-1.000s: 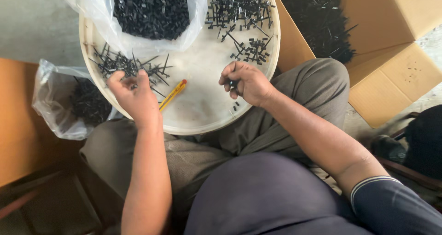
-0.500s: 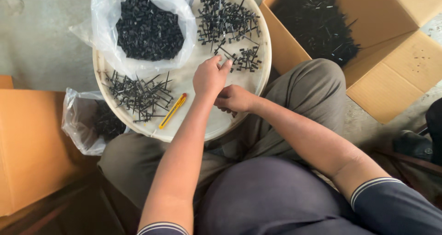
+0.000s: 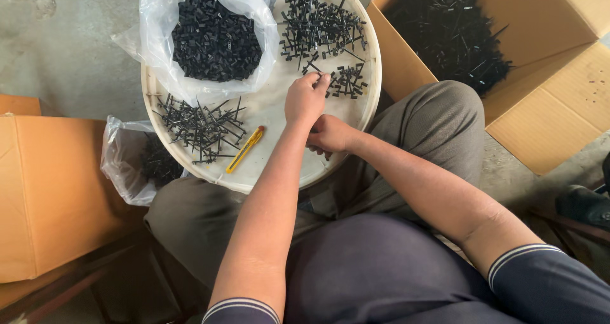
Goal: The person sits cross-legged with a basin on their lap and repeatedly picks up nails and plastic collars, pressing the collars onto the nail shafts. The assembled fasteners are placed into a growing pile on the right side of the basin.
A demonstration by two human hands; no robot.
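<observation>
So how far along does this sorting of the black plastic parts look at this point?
Done: the cardboard box at right holds a heap of black pronged pieces. In hand: the left hand reaches into the pile of pronged parts on the round tray, while the right hand sits beside it, contents hidden. Left: the bag of small black blocks and the pile of thin pins look plentiful.

We're looking at a round white tray sitting on the lap. Lying on it: a clear plastic bag of small black pieces, a pile of black pronged parts at the far edge, a smaller clump just beside it, a spiky pile on the left, and a yellow utility knife next to that.
</observation>
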